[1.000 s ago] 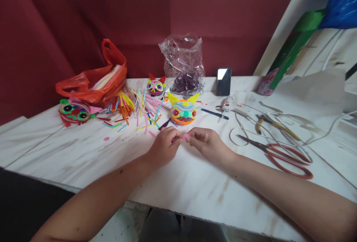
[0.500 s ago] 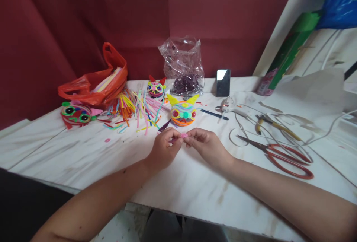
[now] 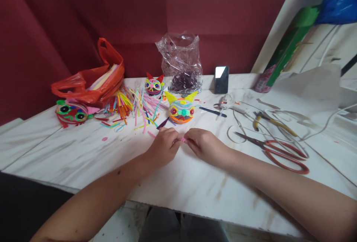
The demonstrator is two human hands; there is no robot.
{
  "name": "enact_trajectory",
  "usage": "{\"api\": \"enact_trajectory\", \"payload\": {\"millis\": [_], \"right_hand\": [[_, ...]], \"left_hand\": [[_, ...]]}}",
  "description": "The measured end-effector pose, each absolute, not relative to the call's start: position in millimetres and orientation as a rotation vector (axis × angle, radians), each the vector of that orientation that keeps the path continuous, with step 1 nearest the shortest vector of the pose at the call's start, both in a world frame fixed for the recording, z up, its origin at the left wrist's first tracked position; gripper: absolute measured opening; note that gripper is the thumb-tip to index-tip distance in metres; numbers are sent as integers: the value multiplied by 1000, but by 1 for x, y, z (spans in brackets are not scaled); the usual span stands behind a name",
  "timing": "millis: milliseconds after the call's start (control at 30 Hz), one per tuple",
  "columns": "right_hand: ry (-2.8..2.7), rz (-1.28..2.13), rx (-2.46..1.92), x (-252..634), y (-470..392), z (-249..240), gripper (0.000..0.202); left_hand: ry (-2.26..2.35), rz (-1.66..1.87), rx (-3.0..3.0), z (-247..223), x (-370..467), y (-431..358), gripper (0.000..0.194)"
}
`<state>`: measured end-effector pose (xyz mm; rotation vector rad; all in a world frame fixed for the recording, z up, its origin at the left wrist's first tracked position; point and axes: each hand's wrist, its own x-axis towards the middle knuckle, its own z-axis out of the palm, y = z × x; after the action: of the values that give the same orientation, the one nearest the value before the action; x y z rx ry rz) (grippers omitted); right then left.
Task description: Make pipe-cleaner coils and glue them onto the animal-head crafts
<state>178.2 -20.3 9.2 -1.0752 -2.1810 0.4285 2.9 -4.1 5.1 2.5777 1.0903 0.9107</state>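
Note:
A small pink pipe cleaner (image 3: pixel 183 140) is pinched between my two hands over the near part of the table. My left hand (image 3: pixel 164 146) is closed on one side of it, and a pink end sticks out to the left behind the knuckles. My right hand (image 3: pixel 205 144) is closed on the other side, its thumb and fingertips curled in and mostly hidden. Just beyond my hands sits a lion-head figure (image 3: pixel 181 111) of coiled pipe cleaners, with yellow ears and red eyes. My hands look apart from it. A dark purple piece (image 3: pixel 162 123) lies by its left side.
Red-handled scissors (image 3: pixel 287 154), pliers (image 3: pixel 275 123), a glue gun (image 3: pixel 230 105) and its cable lie to the right. Loose pipe cleaners (image 3: pixel 125 104), two more lion-head figures (image 3: pixel 73 112) and a red bag (image 3: pixel 95 82) are left. A phone (image 3: pixel 221 80) and clear bag (image 3: pixel 181 63) stand behind.
Both hands have rolled further over, backs facing up, and the pink piece shows less between the fingertips. A pink end now shows left of my left hand. The view has shifted slightly.

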Motion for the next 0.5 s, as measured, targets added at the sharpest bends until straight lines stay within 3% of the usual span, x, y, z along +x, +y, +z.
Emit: {"api": "enact_trajectory", "payload": {"millis": [200, 500], "right_hand": [[-1660, 1069, -993, 168, -21, 6, 25], [-1773, 782, -1104, 169, -22, 6, 24]], "left_hand": [[1122, 1133, 2162, 12, 7, -11, 12], [1163, 1032, 2482, 10, 4, -7, 15]]}}
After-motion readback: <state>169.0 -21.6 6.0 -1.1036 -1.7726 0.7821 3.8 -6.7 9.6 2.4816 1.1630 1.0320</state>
